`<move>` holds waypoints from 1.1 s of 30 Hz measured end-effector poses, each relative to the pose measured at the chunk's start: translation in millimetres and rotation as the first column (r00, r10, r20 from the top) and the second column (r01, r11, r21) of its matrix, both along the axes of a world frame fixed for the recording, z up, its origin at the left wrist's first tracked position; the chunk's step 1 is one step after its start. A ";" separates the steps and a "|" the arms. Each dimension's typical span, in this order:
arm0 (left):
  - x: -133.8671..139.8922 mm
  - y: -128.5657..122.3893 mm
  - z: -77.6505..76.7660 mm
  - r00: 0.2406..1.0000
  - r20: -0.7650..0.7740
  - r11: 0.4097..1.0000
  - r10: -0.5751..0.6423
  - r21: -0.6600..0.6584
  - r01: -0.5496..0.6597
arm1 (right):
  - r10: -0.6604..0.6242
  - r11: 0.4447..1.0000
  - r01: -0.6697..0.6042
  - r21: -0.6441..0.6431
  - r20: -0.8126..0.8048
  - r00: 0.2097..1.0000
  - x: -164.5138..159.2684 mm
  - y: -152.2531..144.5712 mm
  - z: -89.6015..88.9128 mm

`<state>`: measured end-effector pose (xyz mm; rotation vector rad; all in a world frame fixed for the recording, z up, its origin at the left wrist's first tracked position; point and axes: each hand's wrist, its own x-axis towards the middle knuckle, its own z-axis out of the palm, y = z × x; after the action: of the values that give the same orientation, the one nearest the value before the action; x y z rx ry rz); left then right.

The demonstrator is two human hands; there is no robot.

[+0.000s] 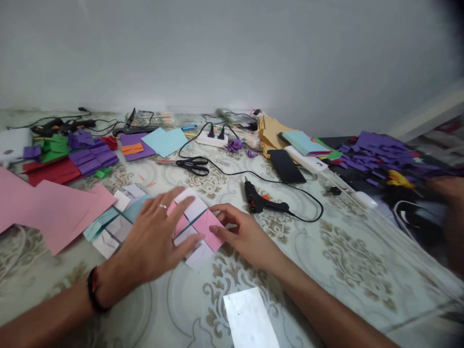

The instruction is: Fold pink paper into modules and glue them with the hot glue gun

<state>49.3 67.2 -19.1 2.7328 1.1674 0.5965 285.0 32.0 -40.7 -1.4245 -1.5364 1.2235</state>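
While my left hand (155, 237) spreads wide over the folded paper (206, 224), its fingers apart, my right hand (250, 237) sits at the right side of it, thumb on a pink square and forefinger by the upper edge. I cannot tell whether the right one grips it or only steadies it. Pink and white, with blue-green showing between its squares, the folded paper lies in front of me on the patterned cloth (308, 270). Just left of it, partly covered by my left hand, is a second paper (118, 226) in blue and white, with pink sheets (65, 208) farther left. Right of my right hand lies the glue gun (266, 202), its cord (235, 172) looping back towards the power strip (213, 140). Scissors (192, 166) lie beyond my left fingers, a phone (287, 166) beyond the glue gun, and a white card (252, 316) closest to me.
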 end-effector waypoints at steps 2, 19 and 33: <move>-2.9 13.1 13.1 0.998 0.045 0.999 0.046 0.001 -0.046 | 0.034 0.998 -0.033 0.044 -0.020 0.999 4.4 -0.8 5.2; -2.6 13.1 12.5 0.977 0.204 0.394 0.068 -0.905 0.161 | 0.225 0.956 -0.241 -0.167 -0.107 0.968 7.5 -10.3 14.4; 5.5 5.5 -3.8 0.976 0.206 0.324 -0.075 -0.920 0.219 | 0.179 0.982 -0.175 -0.072 0.055 0.982 -9.4 -20.8 11.2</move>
<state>54.8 72.7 -23.0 1.6692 0.7860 -0.0230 275.5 11.2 -29.6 -1.4027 -1.7089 1.3587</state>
